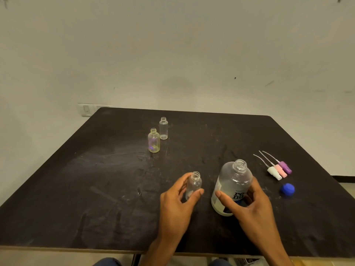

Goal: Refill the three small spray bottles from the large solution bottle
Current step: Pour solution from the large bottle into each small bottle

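Black and scuffed, the table (96, 189) fills my view under a pale wall (172, 45), with a white switch plate (87, 110) showing just past its far left corner. Left of centre and toward the far side I see two uncapped small spray bottles standing upright close together: the rounder one (153, 140), faintly tinted with a purple glint, sits a little nearer and to the left of the slimmer clear one (163, 128). Moving right and nearer, the left hand (177, 200) is curled around the third small spray bottle (194, 184), thumb on its near right side and fingers on its left, the bottle upright on the table with its threaded neck open. Just right of that, the large solution bottle (231, 186) stands upright, also uncapped (I can read part of a dark label low on its front), and the right hand (247, 204) grips it, thumb across the front and fingers wrapped behind. I cannot tell how much liquid is inside. Further right, three spray heads (279, 169) lie side by side on the table, white, pink and purple, their thin dip tubes pointing far-left. Nearer than these, a blue cap (287, 189) rests alone by the right edge.
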